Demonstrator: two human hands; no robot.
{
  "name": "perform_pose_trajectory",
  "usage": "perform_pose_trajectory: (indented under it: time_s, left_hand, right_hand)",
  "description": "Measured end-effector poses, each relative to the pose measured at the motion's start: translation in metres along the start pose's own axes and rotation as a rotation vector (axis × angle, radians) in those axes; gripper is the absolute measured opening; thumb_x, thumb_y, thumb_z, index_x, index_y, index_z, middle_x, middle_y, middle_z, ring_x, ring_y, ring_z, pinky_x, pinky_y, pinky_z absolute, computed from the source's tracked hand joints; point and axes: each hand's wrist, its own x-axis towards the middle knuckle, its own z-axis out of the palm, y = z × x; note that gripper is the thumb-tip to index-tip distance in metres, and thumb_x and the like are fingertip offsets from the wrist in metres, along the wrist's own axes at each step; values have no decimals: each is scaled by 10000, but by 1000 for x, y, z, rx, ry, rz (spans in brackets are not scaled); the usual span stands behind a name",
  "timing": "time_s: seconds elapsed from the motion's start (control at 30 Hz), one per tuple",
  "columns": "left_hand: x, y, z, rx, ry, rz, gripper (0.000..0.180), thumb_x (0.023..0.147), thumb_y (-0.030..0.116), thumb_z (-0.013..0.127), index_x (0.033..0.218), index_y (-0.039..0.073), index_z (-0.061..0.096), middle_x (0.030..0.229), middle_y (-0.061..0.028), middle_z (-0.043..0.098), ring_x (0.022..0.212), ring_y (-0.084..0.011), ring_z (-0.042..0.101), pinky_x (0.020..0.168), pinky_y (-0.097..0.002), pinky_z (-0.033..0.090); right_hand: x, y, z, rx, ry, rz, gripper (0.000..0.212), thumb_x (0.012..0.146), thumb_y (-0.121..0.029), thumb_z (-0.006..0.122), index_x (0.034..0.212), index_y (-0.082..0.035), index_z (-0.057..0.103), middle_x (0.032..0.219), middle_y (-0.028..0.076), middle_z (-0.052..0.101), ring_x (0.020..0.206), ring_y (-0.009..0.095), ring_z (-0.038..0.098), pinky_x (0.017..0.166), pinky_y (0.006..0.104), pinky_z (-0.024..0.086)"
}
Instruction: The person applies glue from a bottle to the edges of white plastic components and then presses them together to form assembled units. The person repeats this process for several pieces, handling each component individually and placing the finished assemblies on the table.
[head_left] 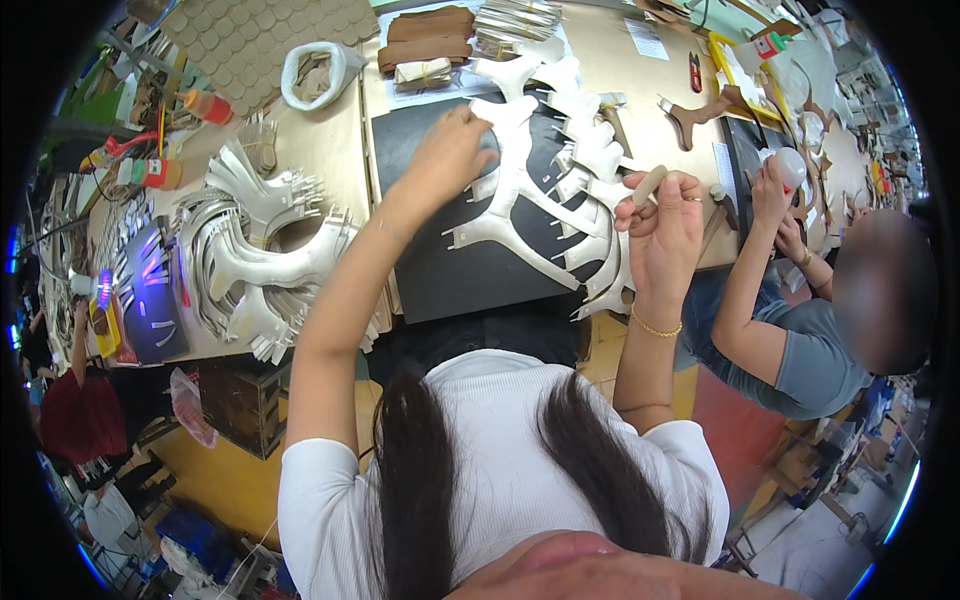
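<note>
My left hand (447,158) is over the black mat (420,262), beside a white leather shoe-upper piece (512,150). Its fingers are bent, the thumb stands apart from them, and nothing shows in its grasp. Between the thumb and fingers of my right hand (665,230) is a small beige oval piece (650,184), raised above the mat's right side. More white upper pieces (597,145) lie overlapped in a row on the mat, between my hands. They have branching arms with narrow tabbed ends.
At left lie stacks of white upper pieces (225,255). A plastic-lined container (318,75), brown leather pieces (427,40) and a sheet of beige ovals (262,50) are at the back. On the right, a co-worker (790,340) holds a white bottle (788,168) near a brown piece (690,118).
</note>
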Motion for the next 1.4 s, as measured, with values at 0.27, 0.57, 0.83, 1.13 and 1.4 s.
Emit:
perform_pose_trajectory:
  time_s: [0.27, 0.57, 0.83, 1.13, 1.4]
  left_hand:
    - [64, -24, 12, 237, -119, -3, 401, 677, 257, 744, 1003, 90, 581, 1078, -141, 545, 1063, -323, 490, 848, -450, 410]
    - [27, 7, -89, -241, -417, -33, 258, 713, 153, 740, 745, 16, 523, 663, -20, 545, 596, -100, 505, 535, -252, 399]
    - [-96, 50, -204, -867, -129, -347, 283, 781, 52, 642, 1038, -29, 557, 911, -38, 603, 825, -84, 557, 735, -208, 439]
    - [-158, 44, -168, -1173, 440, -444, 429, 734, 41, 710, 1112, 6, 510, 897, -30, 613, 775, -96, 573, 666, -249, 492]
    - [-155, 58, -129, -1318, 448, -469, 404, 786, 25, 665, 1144, -46, 490, 997, -107, 615, 818, -133, 620, 607, -247, 561]
  right_hand:
    - [-7, 13, -7, -5, 32, 145, 192, 964, -221, 432, 1015, -51, 356, 859, 204, 608, 657, 185, 636, 564, 253, 527]
    - [-9, 17, 11, -62, -75, 311, 153, 859, -48, 597, 986, 4, 532, 869, 163, 646, 728, 173, 662, 636, 255, 554]
    - [-12, 18, 40, -55, -172, 336, 176, 841, -61, 625, 989, 31, 599, 855, 137, 652, 687, 176, 657, 588, 250, 542]
    - [-15, 22, 110, -72, -384, 157, 135, 816, -17, 641, 938, 32, 609, 811, 117, 656, 664, 161, 649, 594, 242, 533]
    - [-28, 33, 146, -181, -549, 285, 117, 803, -4, 660, 908, 29, 620, 796, 78, 657, 713, 115, 633, 630, 209, 512]
